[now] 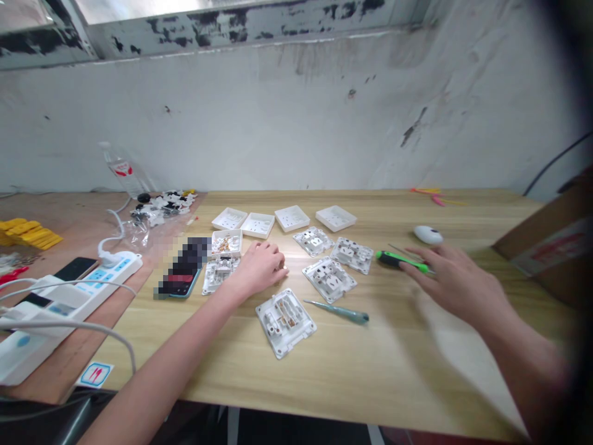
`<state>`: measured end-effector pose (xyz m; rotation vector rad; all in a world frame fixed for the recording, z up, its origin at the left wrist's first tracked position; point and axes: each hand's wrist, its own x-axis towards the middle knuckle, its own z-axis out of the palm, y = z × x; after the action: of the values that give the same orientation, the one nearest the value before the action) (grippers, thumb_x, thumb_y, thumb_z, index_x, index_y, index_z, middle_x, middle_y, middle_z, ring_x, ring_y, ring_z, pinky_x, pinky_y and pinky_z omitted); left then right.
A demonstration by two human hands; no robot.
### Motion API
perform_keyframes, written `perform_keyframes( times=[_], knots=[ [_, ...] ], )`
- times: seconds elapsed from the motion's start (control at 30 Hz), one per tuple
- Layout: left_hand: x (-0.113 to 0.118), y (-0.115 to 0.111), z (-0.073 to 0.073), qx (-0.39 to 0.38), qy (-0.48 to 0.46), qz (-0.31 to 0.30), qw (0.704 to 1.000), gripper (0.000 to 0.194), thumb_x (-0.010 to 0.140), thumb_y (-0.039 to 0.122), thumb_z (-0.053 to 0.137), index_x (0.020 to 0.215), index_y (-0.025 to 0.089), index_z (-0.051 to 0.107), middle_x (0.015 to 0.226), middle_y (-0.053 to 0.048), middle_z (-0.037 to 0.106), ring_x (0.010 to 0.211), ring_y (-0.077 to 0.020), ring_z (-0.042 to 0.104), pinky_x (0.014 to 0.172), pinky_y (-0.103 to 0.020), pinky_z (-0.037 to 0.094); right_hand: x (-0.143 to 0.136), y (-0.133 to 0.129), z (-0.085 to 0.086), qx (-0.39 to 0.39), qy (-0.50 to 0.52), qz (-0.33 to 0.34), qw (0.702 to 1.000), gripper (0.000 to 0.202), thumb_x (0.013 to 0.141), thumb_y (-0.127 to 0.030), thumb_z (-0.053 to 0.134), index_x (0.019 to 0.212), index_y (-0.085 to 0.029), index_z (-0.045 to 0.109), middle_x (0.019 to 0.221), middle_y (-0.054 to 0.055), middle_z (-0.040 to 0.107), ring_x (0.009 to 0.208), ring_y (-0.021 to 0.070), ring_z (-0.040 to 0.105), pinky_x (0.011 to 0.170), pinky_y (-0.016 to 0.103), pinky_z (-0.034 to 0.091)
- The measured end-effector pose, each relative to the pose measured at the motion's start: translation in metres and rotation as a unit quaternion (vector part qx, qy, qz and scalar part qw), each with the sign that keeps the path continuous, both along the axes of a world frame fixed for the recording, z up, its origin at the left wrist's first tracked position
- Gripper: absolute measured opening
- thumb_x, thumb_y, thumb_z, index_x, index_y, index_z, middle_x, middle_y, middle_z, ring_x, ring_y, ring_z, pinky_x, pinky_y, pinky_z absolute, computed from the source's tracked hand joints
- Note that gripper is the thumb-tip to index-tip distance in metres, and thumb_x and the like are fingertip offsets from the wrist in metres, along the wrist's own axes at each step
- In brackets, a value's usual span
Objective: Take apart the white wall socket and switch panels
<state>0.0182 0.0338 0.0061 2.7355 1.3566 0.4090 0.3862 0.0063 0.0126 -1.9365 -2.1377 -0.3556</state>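
Observation:
My left hand [263, 267] is closed above the table, its curled fingertips around something small that I cannot make out. Just in front of it lies an opened white socket panel [286, 322], back up, with brass parts inside. On the right, my right hand [456, 281], slightly blurred, has thumb and index finger apart at the end of a green-and-black screwdriver [399, 260]. A thin metal shaft [399, 250] lies beside that handle. Between the hands rest a slim screwdriver with a clear blue handle [349, 314] and several socket panels [330, 279].
Left of my left hand are a white box of small brass parts [227, 243], another panel [217, 275] and a phone [189, 281]. Several white back boxes [291, 218] line the rear. A power strip [99, 284], bottle [124, 173], white mouse [428, 234] and carton [546, 235] surround the work area.

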Motion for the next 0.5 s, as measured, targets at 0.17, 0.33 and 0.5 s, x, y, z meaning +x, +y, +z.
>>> perform_keyframes(
  times=[0.17,0.33,0.5],
  knots=[
    [-0.006,0.004,-0.003,-0.022,-0.031,-0.017,0.999,0.023,0.091,0.036,0.051,0.091,0.018,0.067,0.097,-0.008,0.063,0.095,-0.0238,0.057,0.088,-0.038,0.042,0.054,0.003,-0.024,-0.065,-0.004,0.006,0.998,0.054,0.09,-0.055,0.041,0.107,-0.01,0.067,0.096,0.019,0.062,0.087,0.0267,0.059,0.068,0.036,0.039],
    [-0.032,0.003,0.005,-0.08,-0.031,-0.072,0.994,0.028,0.095,0.036,0.045,0.11,0.019,0.062,0.11,-0.008,0.063,0.105,-0.0218,0.056,0.093,-0.036,0.043,0.066,0.006,-0.04,-0.063,-0.057,-0.018,0.996,0.045,0.086,-0.051,0.045,0.11,-0.018,0.064,0.103,0.013,0.061,0.095,0.0293,0.058,0.075,0.038,0.043],
    [-0.045,-0.002,0.007,-0.093,-0.019,-0.088,0.992,0.028,0.091,0.021,0.048,0.116,0.02,0.06,0.113,-0.008,0.062,0.107,-0.0213,0.055,0.095,-0.036,0.042,0.044,0.02,-0.037,-0.06,-0.057,0.012,0.996,0.048,0.089,-0.051,0.038,0.119,-0.02,0.059,0.104,0.013,0.061,0.097,0.03,0.057,0.076,0.039,0.043]
  ],
)
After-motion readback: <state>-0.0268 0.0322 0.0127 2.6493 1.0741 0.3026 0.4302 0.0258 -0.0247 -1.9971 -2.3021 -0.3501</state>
